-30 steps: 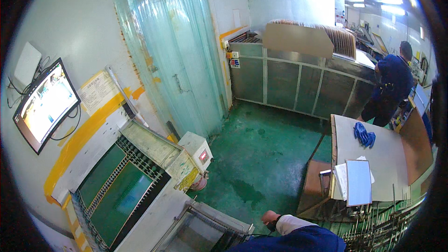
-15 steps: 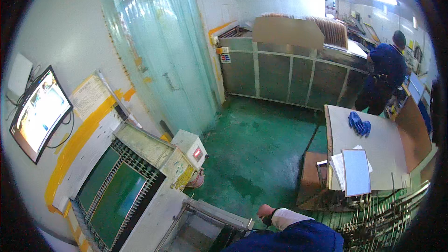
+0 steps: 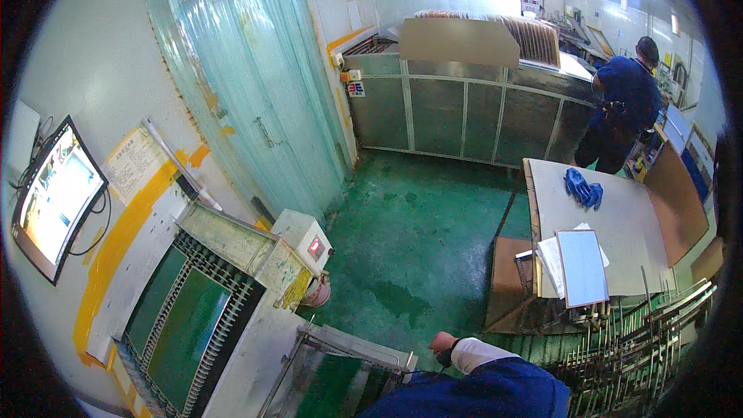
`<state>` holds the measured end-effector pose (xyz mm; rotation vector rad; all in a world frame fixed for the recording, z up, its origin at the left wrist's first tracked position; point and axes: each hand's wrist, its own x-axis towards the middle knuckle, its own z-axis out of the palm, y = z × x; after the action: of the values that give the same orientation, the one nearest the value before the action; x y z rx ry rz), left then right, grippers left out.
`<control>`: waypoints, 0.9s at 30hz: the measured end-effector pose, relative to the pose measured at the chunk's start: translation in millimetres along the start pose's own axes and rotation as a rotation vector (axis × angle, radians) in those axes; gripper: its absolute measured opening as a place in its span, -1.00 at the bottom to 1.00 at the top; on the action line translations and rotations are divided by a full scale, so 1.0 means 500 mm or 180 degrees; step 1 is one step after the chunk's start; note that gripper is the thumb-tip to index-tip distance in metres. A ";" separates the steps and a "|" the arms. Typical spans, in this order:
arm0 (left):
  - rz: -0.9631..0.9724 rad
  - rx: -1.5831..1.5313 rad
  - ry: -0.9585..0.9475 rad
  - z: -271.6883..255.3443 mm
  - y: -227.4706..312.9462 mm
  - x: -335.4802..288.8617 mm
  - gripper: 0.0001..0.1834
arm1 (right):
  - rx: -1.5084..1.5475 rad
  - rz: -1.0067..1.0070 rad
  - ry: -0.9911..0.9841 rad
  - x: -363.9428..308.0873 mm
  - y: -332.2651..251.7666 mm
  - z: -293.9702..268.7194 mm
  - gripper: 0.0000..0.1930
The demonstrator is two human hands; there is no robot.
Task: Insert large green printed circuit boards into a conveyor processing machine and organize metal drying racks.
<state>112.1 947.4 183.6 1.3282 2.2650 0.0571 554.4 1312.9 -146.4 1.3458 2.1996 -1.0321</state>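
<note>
My right hand [image 3: 443,342] reaches out low in the middle of the view, with a dark band at its wrist and a white cuff below a dark blue sleeve [image 3: 487,388]. Its fingers look curled in; whatever may lie inside them is hidden. Green floor shows beyond the hand. Just left of it stands the metal-framed end of a machine [image 3: 352,338]. A roller conveyor [image 3: 203,350] at the left carries a green panel [image 3: 184,333] between its rows of rollers. My left hand is out of view.
A table [image 3: 619,255] at right bears blue gloves [image 3: 582,188], papers and a pale framed board [image 3: 582,268]. Metal rods [image 3: 619,364] jut out below it. A co-worker [image 3: 625,101] stands behind, beside a long machine [image 3: 437,112]. A control box [image 3: 302,238] adjoins the conveyor.
Most of the scene has shifted slightly left in view. My right hand stays low in the middle, fingers still curled. More green shows inside the near machine frame.
</note>
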 end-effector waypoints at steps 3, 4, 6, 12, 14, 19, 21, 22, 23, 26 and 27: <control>-0.0289 -0.0341 0.0131 -0.108 -0.004 -0.063 -0.37 | -0.0262 -0.0423 -0.0086 0.017 -0.028 -0.001 -0.71; -0.0951 -0.0572 0.0715 -0.157 0.027 -0.109 -0.36 | -0.0139 -0.0467 -0.0057 0.028 -0.048 0.000 -0.70; -0.1277 -0.0886 0.1162 -0.178 0.022 -0.079 -0.34 | -0.0248 -0.0464 0.0311 0.066 0.090 0.061 -0.78; -0.0226 -0.4734 0.1019 0.036 -0.369 -0.072 -0.65 | -0.1253 -0.1164 0.0041 0.046 -0.053 0.006 -0.81; -0.0511 -0.4648 0.1770 -0.083 -0.030 -0.060 -0.66 | -0.1484 -0.1136 -0.0127 0.019 -0.037 -0.012 -0.81; -0.1098 -0.5378 0.1033 -0.040 0.014 -0.021 -0.57 | -0.1741 -0.1537 0.0294 0.012 -0.044 -0.032 -0.85; -0.1016 -0.5627 0.1161 -0.048 0.091 -0.024 -0.65 | -0.0759 -0.1054 0.0219 0.010 -0.023 -0.025 -0.83; -0.0924 -0.5855 0.1278 -0.046 0.102 -0.023 -0.70 | 0.0240 -0.0552 0.0157 0.010 -0.008 -0.023 -0.80; -0.0961 -0.5866 0.1389 -0.025 0.075 -0.025 -0.70 | 0.0200 -0.0635 0.0112 0.004 -0.033 -0.030 -0.80; -0.0684 -0.4751 0.1574 0.023 0.029 -0.018 -0.78 | -0.0008 -0.0860 0.0117 -0.024 -0.070 -0.049 -0.79; -0.0579 -0.3623 0.1774 -0.005 0.077 -0.010 -0.74 | -0.0456 -0.0978 0.0168 -0.028 -0.049 -0.044 -0.78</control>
<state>144.0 964.1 198.7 0.4921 2.0853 1.5396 540.9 1314.0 -113.1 1.0051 2.5221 -0.9258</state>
